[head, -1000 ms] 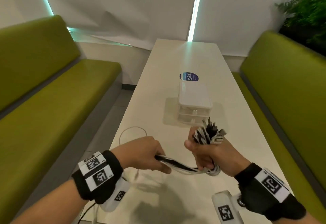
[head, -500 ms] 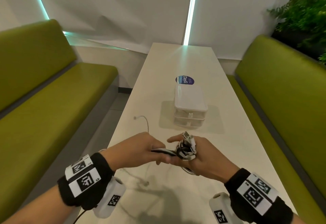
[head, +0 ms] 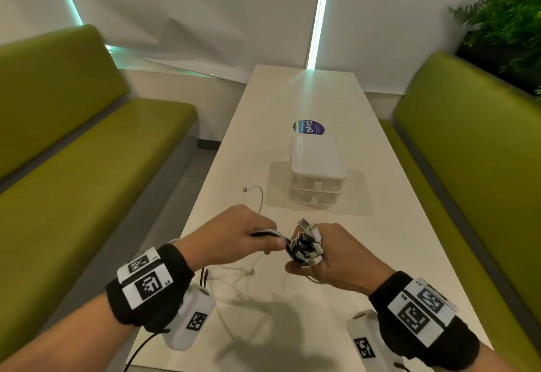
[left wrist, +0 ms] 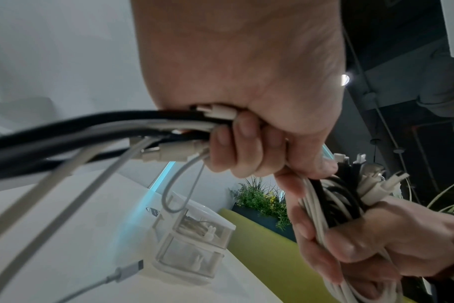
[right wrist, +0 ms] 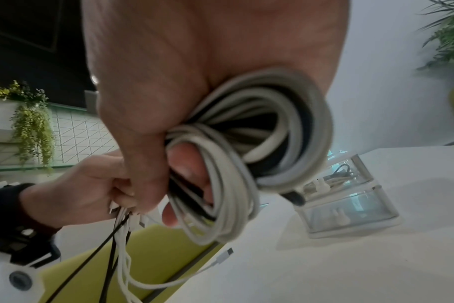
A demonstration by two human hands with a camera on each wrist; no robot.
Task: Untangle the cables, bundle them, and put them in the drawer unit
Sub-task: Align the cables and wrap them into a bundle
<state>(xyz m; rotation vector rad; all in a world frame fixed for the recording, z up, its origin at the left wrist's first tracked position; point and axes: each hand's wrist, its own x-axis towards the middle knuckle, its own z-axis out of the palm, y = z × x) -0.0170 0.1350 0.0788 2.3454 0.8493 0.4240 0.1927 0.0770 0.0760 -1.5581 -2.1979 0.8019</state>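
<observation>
My right hand [head: 328, 257] grips a coiled bundle of black and white cables [head: 306, 244], its plugs sticking up above the fist; the coil [right wrist: 249, 147] loops round my fingers in the right wrist view. My left hand [head: 251, 237] grips the loose cable tails [left wrist: 143, 131] right beside the bundle, with further strands [head: 234, 272] trailing down onto the white table [head: 395, 225]. One white cable end [head: 257, 196] lies on the table beyond my left hand. The small clear two-drawer unit [head: 316, 175] stands further back with both drawers closed; cables show inside the upper drawer [right wrist: 337, 174].
A round blue sticker [head: 308, 128] sits on the table behind the drawer unit. Green benches [head: 73, 166] [head: 468, 152] run along both sides of the narrow table. A plant [head: 503, 20] stands at the back right.
My hands have drawn close together above the table. The right hand has turned so the bundle's plugs face the left hand. A white cable end has slid further out on the table.
</observation>
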